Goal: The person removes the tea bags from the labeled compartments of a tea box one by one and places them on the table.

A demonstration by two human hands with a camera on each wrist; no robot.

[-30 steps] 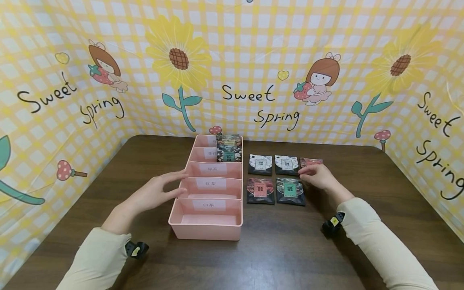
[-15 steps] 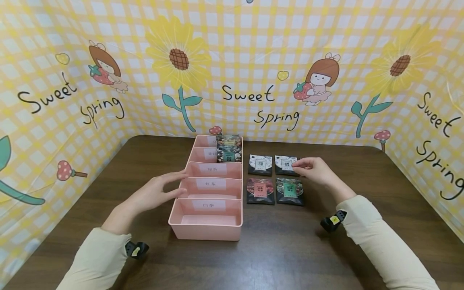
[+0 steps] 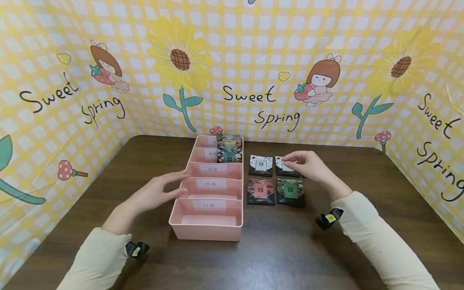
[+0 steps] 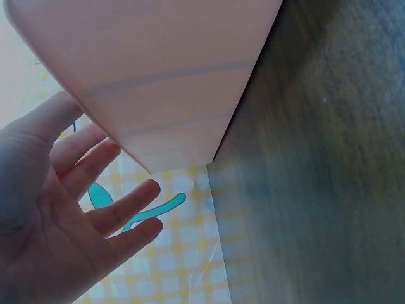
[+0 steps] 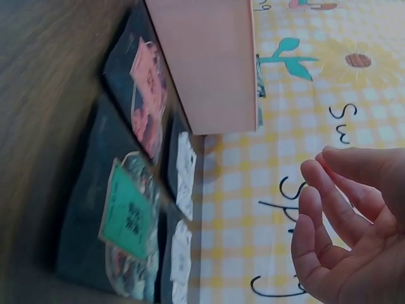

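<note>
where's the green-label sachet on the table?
In the head view, the green-label sachet lies right of the pink box, with the red-label sachet at its left.

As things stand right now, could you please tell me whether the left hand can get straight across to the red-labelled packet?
Probably not: the pink box stands between the left hand and the red-labelled packet, so the hand would likely have to rise over the box.
</note>
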